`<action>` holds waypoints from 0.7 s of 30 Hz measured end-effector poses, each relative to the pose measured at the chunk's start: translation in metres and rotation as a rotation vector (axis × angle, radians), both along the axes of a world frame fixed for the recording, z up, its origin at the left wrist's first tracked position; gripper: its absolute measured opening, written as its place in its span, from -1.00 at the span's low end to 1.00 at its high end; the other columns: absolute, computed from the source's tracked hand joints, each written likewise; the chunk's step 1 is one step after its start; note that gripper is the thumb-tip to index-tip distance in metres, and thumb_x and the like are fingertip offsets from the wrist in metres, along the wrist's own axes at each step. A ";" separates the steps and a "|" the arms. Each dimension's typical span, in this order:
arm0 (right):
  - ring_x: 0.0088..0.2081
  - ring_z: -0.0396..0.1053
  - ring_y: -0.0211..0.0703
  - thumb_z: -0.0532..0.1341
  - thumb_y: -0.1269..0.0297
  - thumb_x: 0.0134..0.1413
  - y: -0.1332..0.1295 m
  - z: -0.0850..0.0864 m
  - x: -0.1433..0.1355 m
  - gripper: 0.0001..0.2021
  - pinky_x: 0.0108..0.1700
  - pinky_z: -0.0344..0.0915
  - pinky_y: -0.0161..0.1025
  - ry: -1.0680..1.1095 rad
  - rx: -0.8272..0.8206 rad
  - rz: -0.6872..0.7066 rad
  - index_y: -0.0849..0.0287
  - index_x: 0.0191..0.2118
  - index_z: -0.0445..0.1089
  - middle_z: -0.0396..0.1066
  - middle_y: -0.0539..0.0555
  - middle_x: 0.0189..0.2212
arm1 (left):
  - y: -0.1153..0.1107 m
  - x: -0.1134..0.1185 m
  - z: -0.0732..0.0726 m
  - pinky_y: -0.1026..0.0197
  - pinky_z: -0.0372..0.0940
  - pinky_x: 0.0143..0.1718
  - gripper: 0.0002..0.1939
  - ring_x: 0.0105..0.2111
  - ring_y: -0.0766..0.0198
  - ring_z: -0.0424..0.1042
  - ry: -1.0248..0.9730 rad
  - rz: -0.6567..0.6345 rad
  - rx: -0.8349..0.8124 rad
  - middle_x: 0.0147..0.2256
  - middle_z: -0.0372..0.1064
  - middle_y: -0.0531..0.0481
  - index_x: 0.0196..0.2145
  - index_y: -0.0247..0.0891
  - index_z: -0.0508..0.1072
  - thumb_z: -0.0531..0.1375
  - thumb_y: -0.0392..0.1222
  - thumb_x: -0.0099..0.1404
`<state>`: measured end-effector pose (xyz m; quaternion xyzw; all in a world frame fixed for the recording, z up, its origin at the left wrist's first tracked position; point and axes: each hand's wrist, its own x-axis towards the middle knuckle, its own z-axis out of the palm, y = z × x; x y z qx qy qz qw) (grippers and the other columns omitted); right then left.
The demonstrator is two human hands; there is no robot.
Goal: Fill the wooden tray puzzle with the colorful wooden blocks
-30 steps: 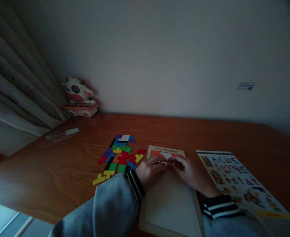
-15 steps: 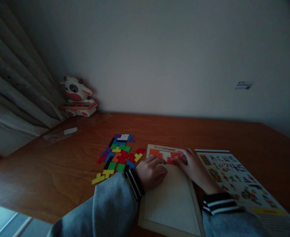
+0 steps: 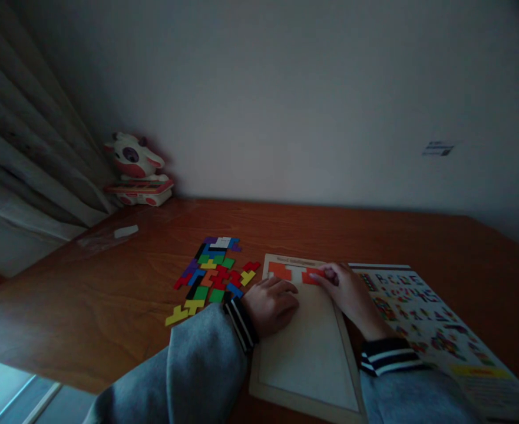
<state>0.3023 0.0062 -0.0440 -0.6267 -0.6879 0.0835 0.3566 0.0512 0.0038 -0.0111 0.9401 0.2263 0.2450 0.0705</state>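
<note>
**Red piece at the far edge of the puzzle tray, right fingertips on it**

Dim light. Wooden puzzle tray with pale inset floor [image 3: 306, 347] lies flat on the reddish-brown wooden table [image 3: 86, 306], straight in front of the person.

Right hand [image 3: 351, 294]: reached to the tray's far right corner, fingers [image 3: 330, 274] drawn together on a flat red puzzle piece [image 3: 311, 277]. The piece sits in the top row of the tray, under and just ahead of the fingertips. Whether it is pinched or only pressed down, cannot tell.

Flat orange puzzle piece [image 3: 280, 270] lies in the same row, just left of the red one; seems to meet it, seam unclear.

Left hand [image 3: 270, 305]: curled loosely, resting on the tray's left edge, nearer the person than both pieces. Nothing seen held; the palm side is hidden.

Left of the tray: loose heap of multicoloured flat puzzle pieces [image 3: 210, 274], close to the left hand but apart from it. Right of the tray: printed sheet of coloured pattern pictures [image 3: 422, 318], partly under the right sleeve. Far left corner by the curtain: white-and-red cow toy [image 3: 135, 165].
</note>
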 end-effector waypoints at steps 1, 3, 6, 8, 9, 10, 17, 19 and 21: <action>-0.33 0.39 -0.04 0.18 -0.12 0.13 0.001 0.000 0.000 -0.61 -0.29 0.33 -0.12 -0.011 0.008 -0.015 0.15 -0.25 0.45 0.43 0.13 -0.36 | 0.000 0.000 0.000 0.14 0.37 -0.09 -0.86 -0.13 0.19 0.43 0.001 0.002 0.001 -0.08 0.46 -0.07 -0.26 -0.23 0.50 0.13 -0.22 0.34; -0.34 0.38 -0.04 0.17 -0.14 0.13 0.001 0.001 -0.001 -0.59 -0.30 0.32 -0.14 -0.036 0.017 -0.029 0.15 -0.28 0.45 0.43 0.13 -0.38 | 0.000 0.000 0.001 0.14 0.37 -0.08 -0.86 -0.13 0.19 0.43 0.007 0.002 0.001 -0.09 0.46 -0.07 -0.25 -0.23 0.50 0.14 -0.23 0.34; -0.35 0.38 -0.05 0.12 -0.15 0.17 0.000 0.005 -0.003 -0.57 -0.31 0.31 -0.14 -0.051 0.010 -0.035 0.14 -0.28 0.45 0.44 0.13 -0.38 | 0.000 0.000 0.002 0.14 0.36 -0.08 -0.87 -0.13 0.19 0.43 0.021 0.000 -0.003 -0.09 0.46 -0.08 -0.24 -0.23 0.50 0.14 -0.23 0.34; -0.35 0.39 -0.06 0.10 -0.14 0.19 -0.001 0.007 -0.004 -0.57 -0.29 0.32 -0.13 -0.048 -0.003 -0.020 0.14 -0.24 0.46 0.45 0.14 -0.35 | -0.001 0.000 0.003 0.14 0.37 -0.08 -0.87 -0.13 0.19 0.44 0.023 0.000 -0.007 -0.10 0.46 -0.07 -0.25 -0.23 0.49 0.13 -0.23 0.35; -0.33 0.39 -0.05 0.12 -0.14 0.17 -0.001 0.008 -0.005 -0.58 -0.28 0.33 -0.12 -0.049 -0.005 -0.009 0.14 -0.21 0.46 0.45 0.14 -0.34 | -0.001 0.000 0.003 0.14 0.37 -0.09 -0.86 -0.13 0.19 0.44 0.022 0.001 -0.008 -0.10 0.46 -0.07 -0.25 -0.23 0.49 0.13 -0.23 0.35; -0.32 0.40 -0.04 0.14 -0.14 0.15 -0.002 0.009 -0.005 -0.58 -0.26 0.33 -0.12 -0.053 -0.002 0.002 0.13 -0.19 0.46 0.45 0.14 -0.32 | -0.001 0.000 0.003 0.13 0.37 -0.09 -0.86 -0.14 0.19 0.44 0.022 0.002 -0.008 -0.10 0.47 -0.07 -0.25 -0.23 0.49 0.13 -0.22 0.35; -0.27 0.40 -0.01 0.22 -0.14 0.08 -0.002 0.005 -0.005 -0.58 -0.23 0.35 -0.09 -0.045 0.004 0.017 0.10 -0.15 0.45 0.44 0.14 -0.29 | 0.000 0.001 0.000 0.16 0.36 -0.10 -0.85 -0.15 0.22 0.45 0.036 0.009 0.013 -0.12 0.48 -0.08 -0.23 -0.23 0.50 0.13 -0.21 0.36; -0.26 0.40 -0.02 0.20 -0.13 0.10 -0.002 0.004 -0.005 -0.59 -0.21 0.36 -0.09 -0.044 -0.006 0.028 0.08 -0.13 0.46 0.44 0.14 -0.26 | 0.000 0.001 0.000 0.17 0.35 -0.10 -0.85 -0.16 0.22 0.45 0.031 0.009 0.019 -0.13 0.48 -0.07 -0.23 -0.23 0.50 0.12 -0.21 0.36; -0.23 0.40 -0.01 0.18 -0.13 0.13 -0.001 0.004 -0.005 -0.60 -0.17 0.36 -0.08 -0.053 -0.012 0.035 0.06 -0.12 0.47 0.44 0.13 -0.24 | 0.000 0.001 0.000 0.17 0.35 -0.12 -0.85 -0.17 0.22 0.46 0.028 0.005 0.021 -0.14 0.49 -0.06 -0.23 -0.23 0.50 0.13 -0.21 0.36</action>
